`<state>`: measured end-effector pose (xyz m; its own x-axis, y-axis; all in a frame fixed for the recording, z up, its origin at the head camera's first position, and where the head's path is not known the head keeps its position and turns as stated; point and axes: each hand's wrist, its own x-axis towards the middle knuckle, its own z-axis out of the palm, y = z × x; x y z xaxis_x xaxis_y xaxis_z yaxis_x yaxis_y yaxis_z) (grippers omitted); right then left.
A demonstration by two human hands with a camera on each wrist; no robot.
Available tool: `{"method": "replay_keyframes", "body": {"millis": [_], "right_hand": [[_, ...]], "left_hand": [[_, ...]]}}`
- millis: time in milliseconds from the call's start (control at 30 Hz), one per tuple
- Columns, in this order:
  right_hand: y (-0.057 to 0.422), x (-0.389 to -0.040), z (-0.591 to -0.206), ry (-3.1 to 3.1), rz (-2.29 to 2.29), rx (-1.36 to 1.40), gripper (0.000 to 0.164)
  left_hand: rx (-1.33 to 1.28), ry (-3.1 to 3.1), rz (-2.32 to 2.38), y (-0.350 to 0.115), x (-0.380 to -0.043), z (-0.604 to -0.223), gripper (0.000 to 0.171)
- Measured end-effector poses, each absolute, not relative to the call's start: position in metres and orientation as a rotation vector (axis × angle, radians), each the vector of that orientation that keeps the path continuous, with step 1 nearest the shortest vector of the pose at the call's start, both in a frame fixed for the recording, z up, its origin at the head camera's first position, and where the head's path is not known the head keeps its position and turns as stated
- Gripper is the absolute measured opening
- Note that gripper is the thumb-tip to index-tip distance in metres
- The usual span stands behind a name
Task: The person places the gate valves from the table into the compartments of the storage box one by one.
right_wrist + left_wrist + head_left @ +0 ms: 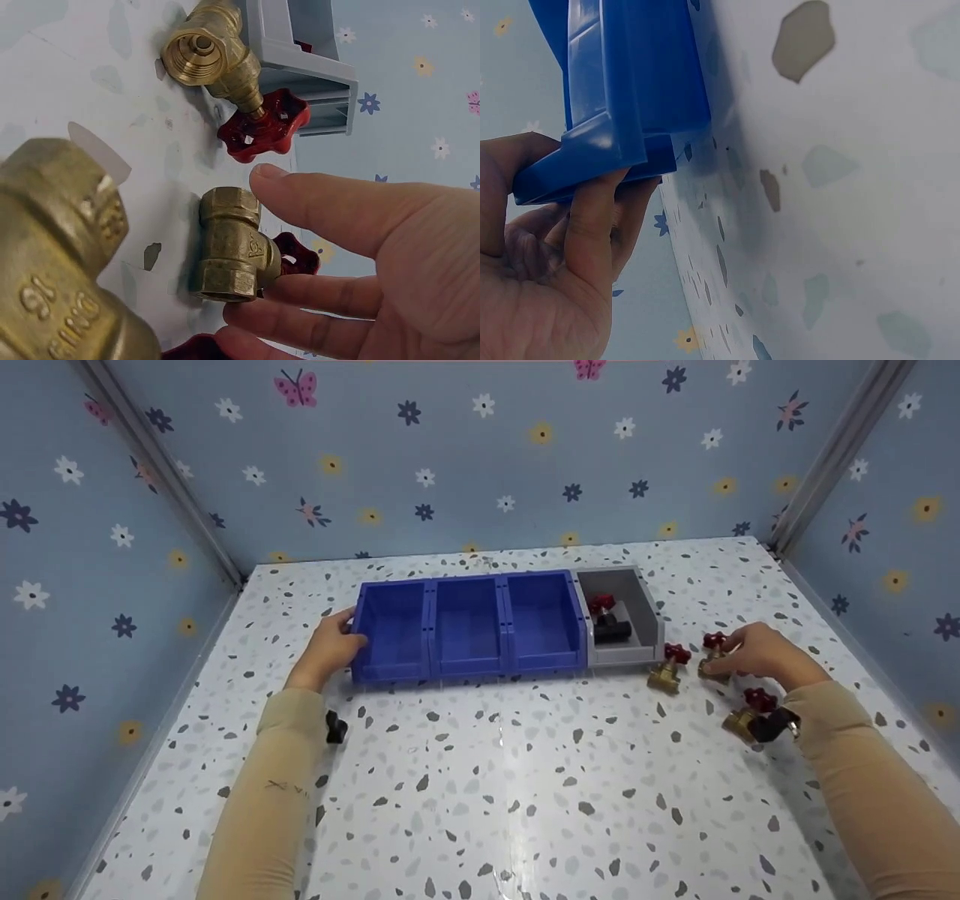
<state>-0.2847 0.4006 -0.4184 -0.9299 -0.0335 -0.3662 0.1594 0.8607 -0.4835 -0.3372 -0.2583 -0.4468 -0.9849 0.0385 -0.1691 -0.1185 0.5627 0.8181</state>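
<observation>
My left hand (328, 649) grips the outer left edge of the leftmost blue bin (391, 669); in the left wrist view its fingers (592, 232) bend under the blue rim (619, 142). At the right, my right hand (766, 655) reaches around a brass valve (229, 244) with a red handwheel (296, 255). Its thumb lies straight beside the valve's upper end, and the fingers extend past the lower end. A second brass valve (664, 678) lies by the grey bin (626, 655), and a third (741, 724) lies nearer my right wrist.
Two more blue bins (469, 666) join the first to the grey one in a row. A red handwheel (601, 603) and black pieces (613, 631) lie inside the grey bin. Flower-patterned walls (465, 457) enclose the speckled table (465, 780) at the back and sides.
</observation>
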Motion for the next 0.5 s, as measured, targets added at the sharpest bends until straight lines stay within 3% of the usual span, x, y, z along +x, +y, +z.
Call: {"method": "replay_keyframes", "body": {"millis": [233,500], "right_hand": [[0.398,-0.287,-0.426,2.697,-0.687,0.08,0.048],[0.397,-0.287,-0.432,2.709,-0.695,0.11,0.047]], "left_hand": [[-0.067,2.609,1.402,-0.257,-0.336,-0.447,0.075],[-0.065,2.624,1.403,-0.258,-0.338,-0.448,0.076]]}}
